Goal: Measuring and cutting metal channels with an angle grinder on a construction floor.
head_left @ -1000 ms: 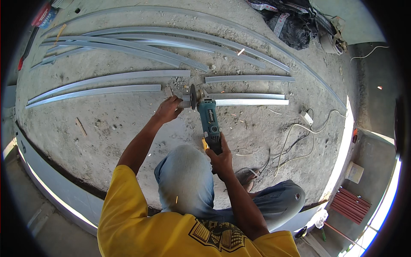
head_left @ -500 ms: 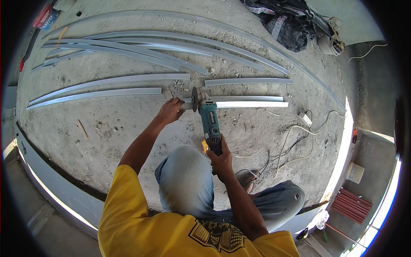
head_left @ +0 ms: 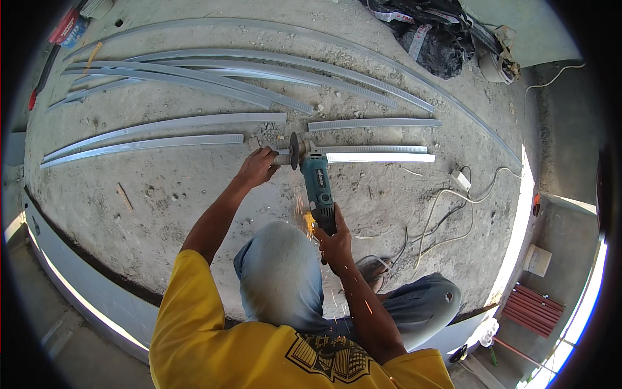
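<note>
My right hand (head_left: pixel 334 240) is wrapped round the rear handle of a teal and black angle grinder (head_left: pixel 317 181). The grinder's thin dark cutting disc (head_left: pixel 294 150) stands upright across a shiny metal channel (head_left: pixel 382 157). Just left of the disc, my left hand (head_left: pixel 258 166) grips the channel's short end, its fingers curled over the metal. Orange sparks (head_left: pixel 365 306) fly back towards my right forearm and knee. The exact contact between disc and metal is hidden behind the grinder's head.
More metal channels (head_left: pixel 194 68) lie across the dusty concrete floor ahead. White cable (head_left: pixel 433 227) loops at the right beside a small white socket box (head_left: pixel 461 179). A black plastic bag (head_left: pixel 440 45) sits far right, and a red and blue bucket (head_left: pixel 67 28) far left.
Sparks now stream from the disc area towards me, where none showed before. Both hands and the grinder keep almost the same place.
</note>
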`<move>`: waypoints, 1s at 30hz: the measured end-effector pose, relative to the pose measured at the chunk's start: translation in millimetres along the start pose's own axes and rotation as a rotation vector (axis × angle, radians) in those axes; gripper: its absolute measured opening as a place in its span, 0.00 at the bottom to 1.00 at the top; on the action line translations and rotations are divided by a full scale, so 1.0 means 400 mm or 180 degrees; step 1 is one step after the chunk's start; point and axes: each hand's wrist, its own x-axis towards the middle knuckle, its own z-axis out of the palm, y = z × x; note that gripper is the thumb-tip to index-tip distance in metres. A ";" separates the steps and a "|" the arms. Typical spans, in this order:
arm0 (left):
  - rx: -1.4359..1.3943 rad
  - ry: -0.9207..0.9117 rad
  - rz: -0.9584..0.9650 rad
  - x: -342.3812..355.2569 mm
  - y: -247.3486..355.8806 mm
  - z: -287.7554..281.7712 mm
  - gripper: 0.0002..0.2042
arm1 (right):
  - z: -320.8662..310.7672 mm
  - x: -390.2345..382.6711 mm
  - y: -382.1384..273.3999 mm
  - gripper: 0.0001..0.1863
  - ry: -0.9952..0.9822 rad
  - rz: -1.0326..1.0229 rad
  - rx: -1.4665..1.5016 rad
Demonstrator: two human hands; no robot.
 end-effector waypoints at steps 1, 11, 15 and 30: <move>-0.0001 0.0001 0.0004 0.002 0.002 -0.003 0.17 | -0.001 -0.001 0.000 0.41 -0.0008 -0.0062 0.0023; 0.0102 0.0084 -0.0041 0.008 -0.005 -0.001 0.18 | -0.002 0.004 0.006 0.40 0.0034 -0.0098 -0.0146; 0.0095 0.0085 -0.0052 0.007 0.002 0.001 0.18 | -0.003 0.006 0.004 0.40 0.0005 0.0027 -0.0052; -0.0043 -0.0020 -0.0110 0.016 0.001 -0.003 0.17 | -0.013 0.008 0.017 0.40 -0.0040 -0.0318 0.0096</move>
